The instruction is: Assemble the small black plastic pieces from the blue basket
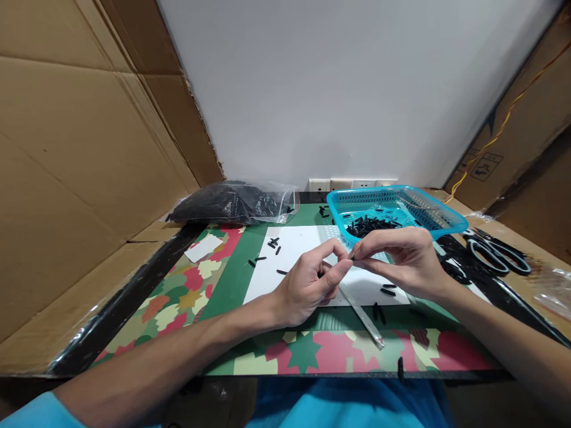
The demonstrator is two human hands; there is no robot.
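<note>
My left hand (312, 279) and my right hand (401, 258) meet over a white sheet (263, 285). Between their fingertips is a small black piece (352, 258), mostly covered by the fingers. Both hands are closed in a pinch on it. Below my left hand a slim, clear, pale strip (363, 318) slants toward the table's front edge; whether the hand touches it I cannot tell. Loose short black pieces (273, 242) lie on the sheet and around it. Just behind my right hand stands a blue plastic basket (446, 229) with a heap of similar black pieces (372, 226) inside.
A clear bag of black material (232, 202) lies at the back left. Scissors with pale-lined handles (495, 252) rest at the right. A small white card (203, 248) lies on the patterned mat (178, 297). Cardboard walls (89, 119) stand on both sides; sockets (341, 185) line the back wall.
</note>
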